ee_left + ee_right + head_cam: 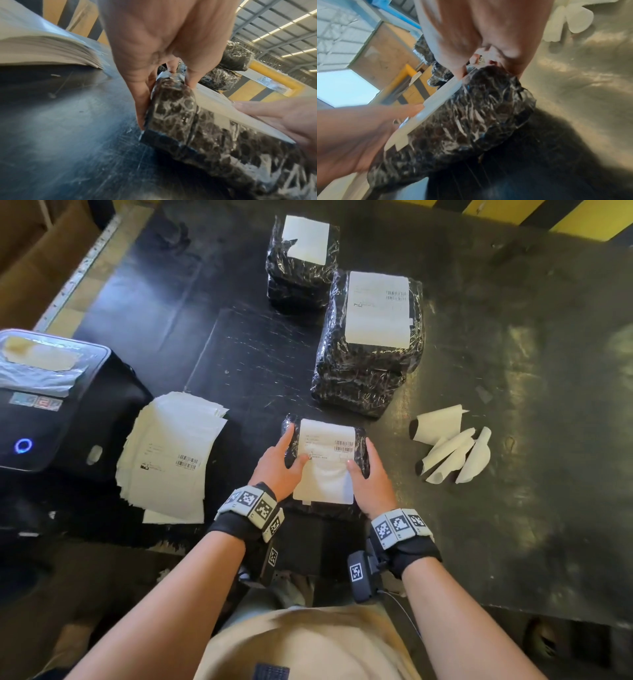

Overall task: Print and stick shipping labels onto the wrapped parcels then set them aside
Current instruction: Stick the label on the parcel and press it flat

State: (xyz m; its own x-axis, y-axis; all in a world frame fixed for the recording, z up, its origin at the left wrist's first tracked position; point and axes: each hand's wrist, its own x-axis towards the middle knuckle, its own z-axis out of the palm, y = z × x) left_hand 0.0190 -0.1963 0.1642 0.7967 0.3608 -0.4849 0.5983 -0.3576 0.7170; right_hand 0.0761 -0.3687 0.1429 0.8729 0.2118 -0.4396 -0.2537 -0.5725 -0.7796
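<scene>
A small black bubble-wrapped parcel (pixel 361 445) sits near the table's front edge with a white shipping label (pixel 325 474) on its top face. My left hand (pixel 277 467) grips its left side, thumb on the label and fingers down the side wall. My right hand (pixel 368 477) grips the right side the same way. The left wrist view shows the parcel (pixel 188 121), the label (pixel 214 102) and my left hand (pixel 163 47). The right wrist view shows the parcel (pixel 471 115) under my right hand (pixel 479 27). Whether the parcel is lifted off the table I cannot tell.
Two stacks of labelled black parcels stand behind, one far (pixel 301 261) and one nearer (pixel 370 337). A black label printer (pixel 51 405) is at the left, with a pile of printed labels (pixel 171 453) beside it. Curled backing papers (pixel 448 446) lie to the right.
</scene>
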